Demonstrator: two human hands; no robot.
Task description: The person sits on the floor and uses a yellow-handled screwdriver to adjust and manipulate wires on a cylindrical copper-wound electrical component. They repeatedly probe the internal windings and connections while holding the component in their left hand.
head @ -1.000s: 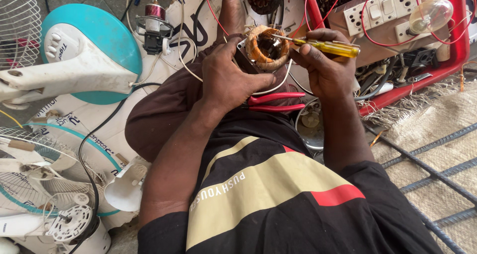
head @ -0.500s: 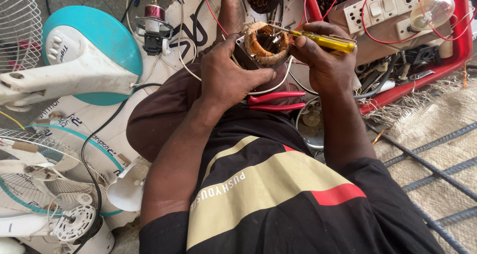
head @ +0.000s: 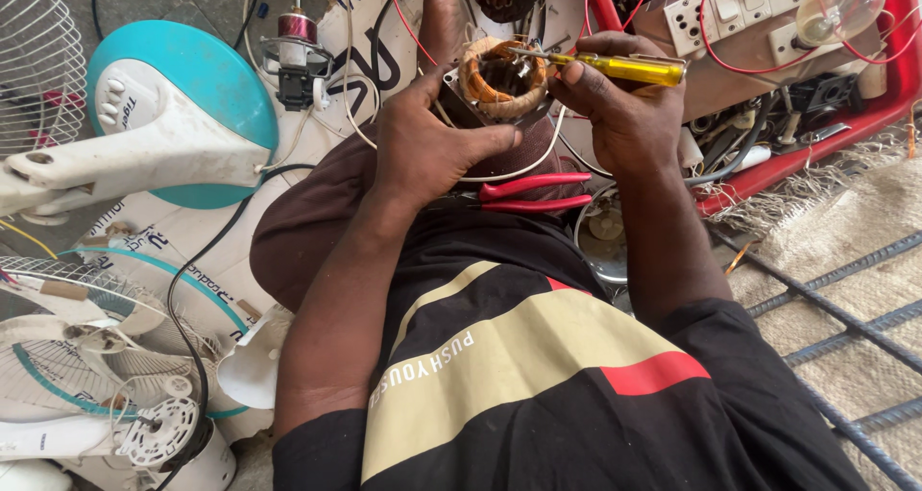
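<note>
My left hand grips a small fan motor stator, a ring of copper-brown winding in a dark metal frame, held above my knee. My right hand holds a yellow-handled screwdriver lying across the fingers, its metal tip poking into the stator's opening from the right. White and red wires run from the stator down past my left hand. Red-handled pliers rest on my lap just below both hands.
A teal and white fan base lies at left, with fan grilles and white fan parts around it. A red tray at upper right holds a switch board, a bulb and cables. Woven matting with steel bars lies at right.
Both hands with the stator have shifted slightly; the screwdriver tip has pushed a little further into the stator's opening.
</note>
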